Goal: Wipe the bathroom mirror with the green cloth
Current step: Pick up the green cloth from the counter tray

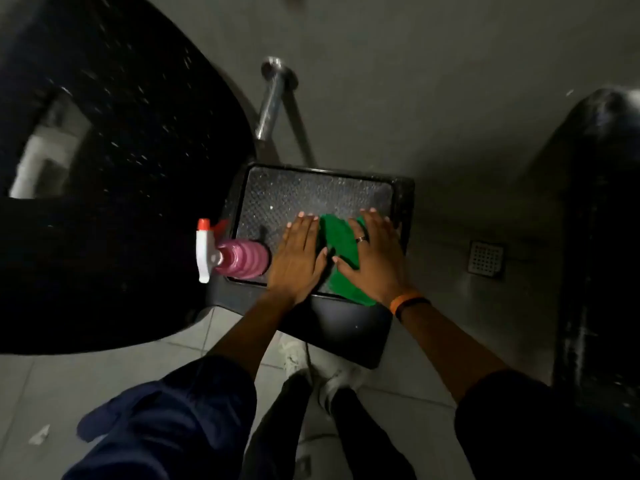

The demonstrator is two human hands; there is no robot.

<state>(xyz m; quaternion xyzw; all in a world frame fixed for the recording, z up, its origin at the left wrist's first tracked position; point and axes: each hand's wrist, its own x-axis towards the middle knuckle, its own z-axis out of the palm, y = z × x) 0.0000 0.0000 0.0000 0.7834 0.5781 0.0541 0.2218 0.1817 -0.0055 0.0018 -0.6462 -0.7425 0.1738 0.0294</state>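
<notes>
The green cloth lies flat on top of a black plastic stool. My left hand rests palm down on the stool, touching the cloth's left edge, fingers straight. My right hand, with a ring and an orange wristband, lies flat on the cloth's right half and covers part of it. Neither hand grips anything. No mirror is in view.
A pink spray bottle with a white and red trigger stands on the stool's left corner. A black speckled counter fills the left. A chrome pipe runs behind the stool. A floor drain and a dark object are at right.
</notes>
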